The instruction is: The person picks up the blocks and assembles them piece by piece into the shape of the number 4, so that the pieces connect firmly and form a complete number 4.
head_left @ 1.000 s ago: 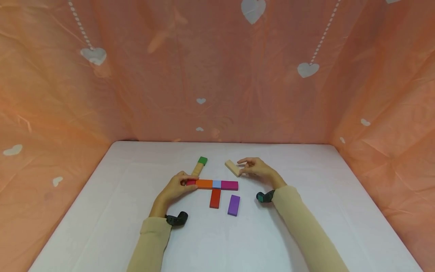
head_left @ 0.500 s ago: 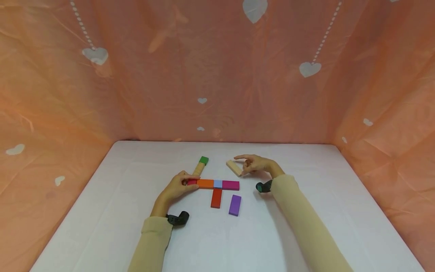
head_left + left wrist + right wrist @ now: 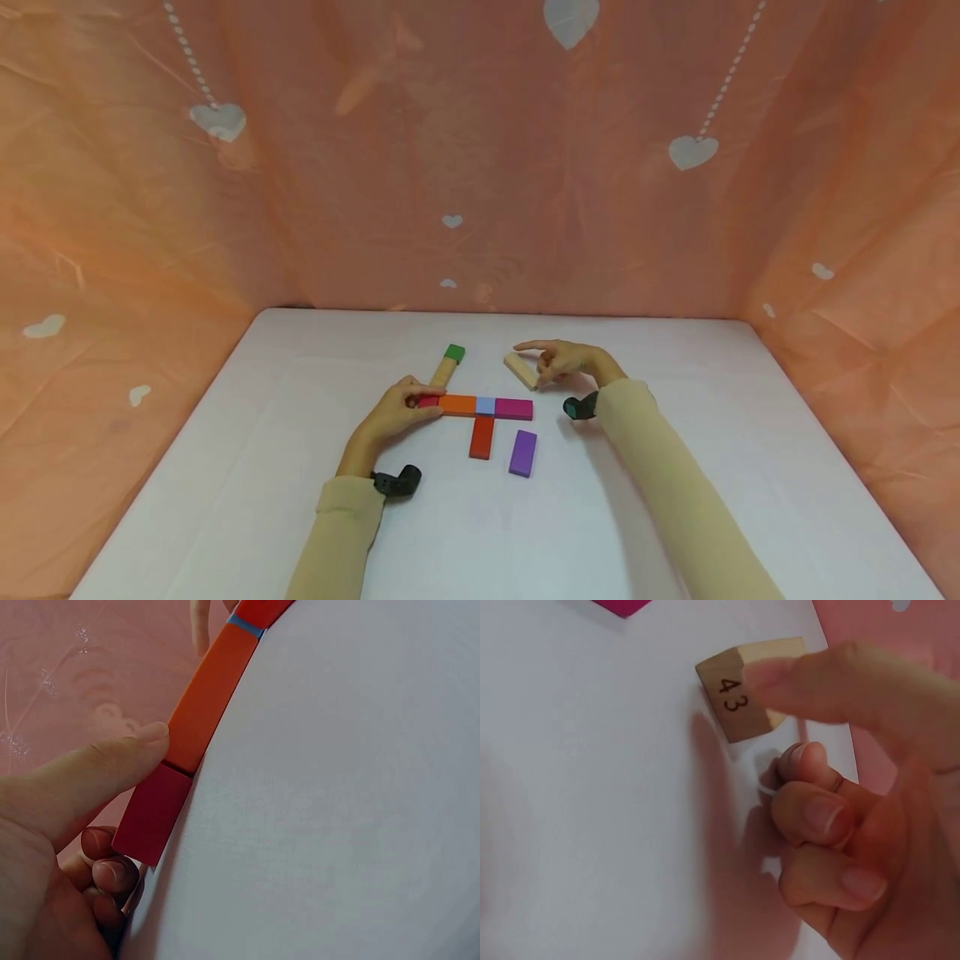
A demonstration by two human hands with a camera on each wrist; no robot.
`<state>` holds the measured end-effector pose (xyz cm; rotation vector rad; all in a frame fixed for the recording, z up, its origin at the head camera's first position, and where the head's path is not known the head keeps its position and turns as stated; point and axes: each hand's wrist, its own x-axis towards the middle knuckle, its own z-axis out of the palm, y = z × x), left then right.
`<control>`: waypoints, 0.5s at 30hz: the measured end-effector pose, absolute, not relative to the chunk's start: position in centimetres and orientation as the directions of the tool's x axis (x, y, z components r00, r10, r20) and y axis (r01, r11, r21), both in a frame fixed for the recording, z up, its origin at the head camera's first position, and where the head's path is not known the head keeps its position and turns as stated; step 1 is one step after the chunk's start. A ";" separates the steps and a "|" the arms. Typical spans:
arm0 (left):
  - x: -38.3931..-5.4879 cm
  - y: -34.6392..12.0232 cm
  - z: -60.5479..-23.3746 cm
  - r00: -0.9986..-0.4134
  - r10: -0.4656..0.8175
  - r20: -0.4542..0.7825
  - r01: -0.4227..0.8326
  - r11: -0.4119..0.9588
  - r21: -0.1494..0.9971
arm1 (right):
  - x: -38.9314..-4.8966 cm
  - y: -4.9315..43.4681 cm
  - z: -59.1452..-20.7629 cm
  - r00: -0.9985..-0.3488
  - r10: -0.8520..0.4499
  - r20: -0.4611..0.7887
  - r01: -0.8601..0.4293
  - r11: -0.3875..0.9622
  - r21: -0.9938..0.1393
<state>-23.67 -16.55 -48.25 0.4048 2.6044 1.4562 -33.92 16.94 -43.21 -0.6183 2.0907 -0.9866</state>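
Note:
My left hand (image 3: 396,408) holds a crimson block (image 3: 154,810) at the left end of a flat row, thumb along its near side and curled fingers behind it. To its right in that row lie an orange block (image 3: 457,406), a small light blue block (image 3: 485,406) and a magenta block (image 3: 514,409). My right hand (image 3: 568,360) is at a plain wooden block (image 3: 521,371) marked 43. Its thumb touches the near end, the index finger stretches straight toward the far end, and the other fingers curl in. Whether the index fingertip touches is unclear.
A wooden block (image 3: 443,372) topped by a green block (image 3: 455,354) runs away from the row's left end. A red block (image 3: 482,438) extends toward me below the light blue one. Apart from these lies a purple block (image 3: 522,454). Pink cloth surrounds the white table (image 3: 465,533).
My right index finger has straightened and moved left toward the wooden block's far end, while the other fingers curled in. The left hand and the blocks keep their places; the view has shifted slightly.

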 end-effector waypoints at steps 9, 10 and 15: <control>-23.8 -16.5 -48.1 -0.952 0.304 0.028 0.184 0.498 0.848 | -33.9 16.6 -42.9 -0.615 -0.667 -0.421 -0.120 0.606 -0.786; -23.8 -16.5 -48.1 -0.953 0.301 0.026 0.181 0.500 0.847 | -33.9 16.6 -42.9 -0.615 -0.667 -0.419 -0.119 0.605 -0.788; -23.7 -16.5 -48.1 -0.955 0.294 0.030 0.180 0.499 0.848 | -33.6 16.4 -43.0 -0.636 -0.654 -0.409 -0.109 0.601 -0.792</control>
